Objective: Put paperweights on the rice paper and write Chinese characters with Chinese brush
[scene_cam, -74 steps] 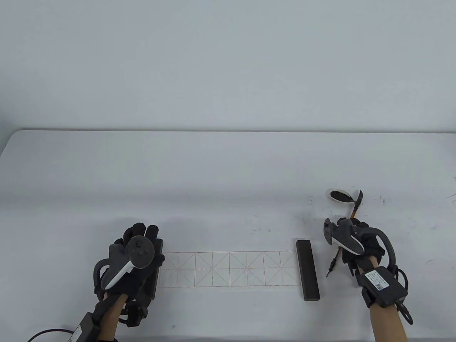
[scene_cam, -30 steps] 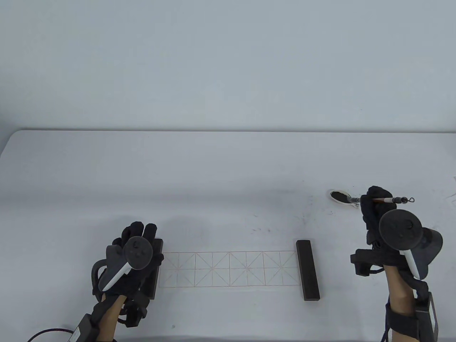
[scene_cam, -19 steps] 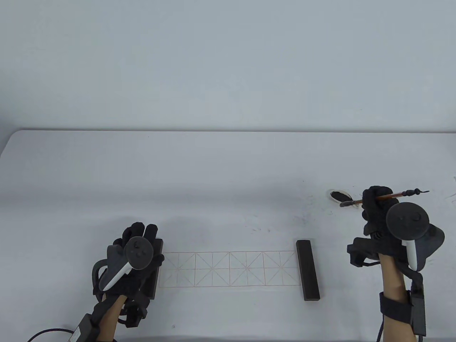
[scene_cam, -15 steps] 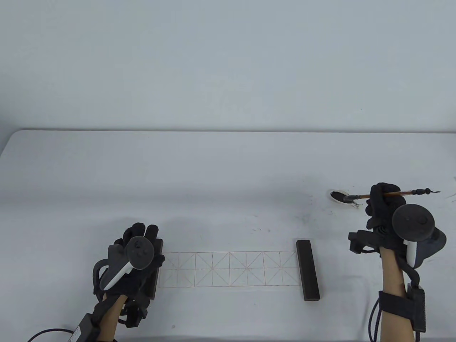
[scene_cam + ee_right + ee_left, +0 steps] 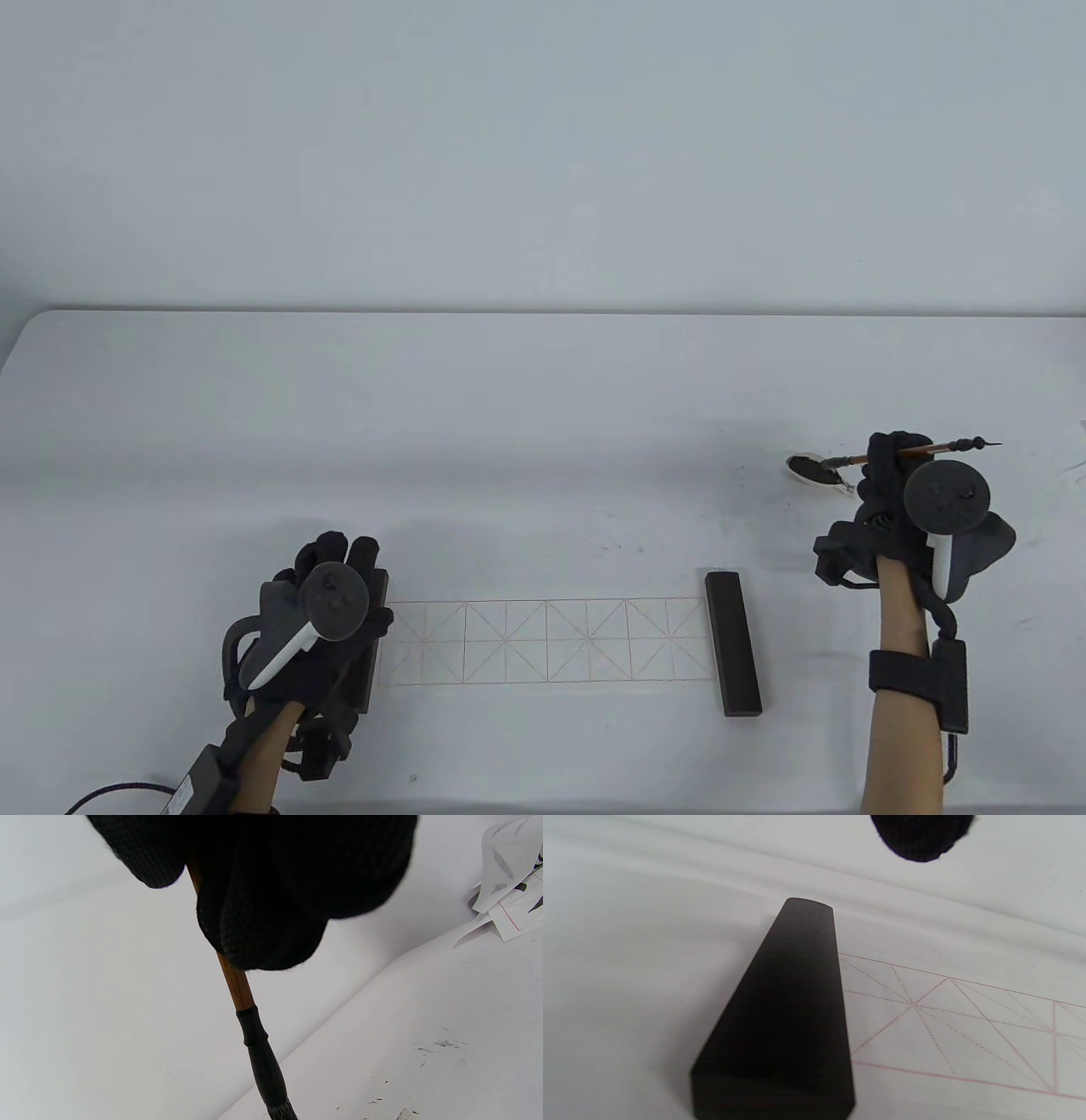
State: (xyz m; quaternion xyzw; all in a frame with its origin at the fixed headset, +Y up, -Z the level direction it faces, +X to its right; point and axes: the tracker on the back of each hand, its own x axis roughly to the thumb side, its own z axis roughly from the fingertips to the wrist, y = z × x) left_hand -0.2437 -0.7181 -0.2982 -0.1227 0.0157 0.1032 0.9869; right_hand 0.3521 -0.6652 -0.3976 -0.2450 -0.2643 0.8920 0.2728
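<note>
A strip of rice paper (image 5: 543,641) with a red grid lies near the table's front edge. A dark paperweight (image 5: 732,643) sits across its right end. A second paperweight (image 5: 374,654) lies on the left end, seen close up in the left wrist view (image 5: 789,1018) beside the paper (image 5: 946,1027). My left hand (image 5: 339,556) rests over it with relaxed fingers; one fingertip (image 5: 920,836) shows beyond it. My right hand (image 5: 887,471) grips a brown-handled brush (image 5: 933,450), whose head reaches the ink dish (image 5: 806,467). In the right wrist view, fingers (image 5: 263,878) wrap the brush (image 5: 250,1022).
Ink specks mark the white table (image 5: 509,407) around the dish and to its right. Loose paper scraps (image 5: 509,878) lie at the table's right edge. A cable (image 5: 110,794) runs from my left wrist at the front left corner.
My right hand lifted the brush from beside the right paperweight, turned it level and brought its head to the ink dish. The left hand has stayed on its paperweight.
</note>
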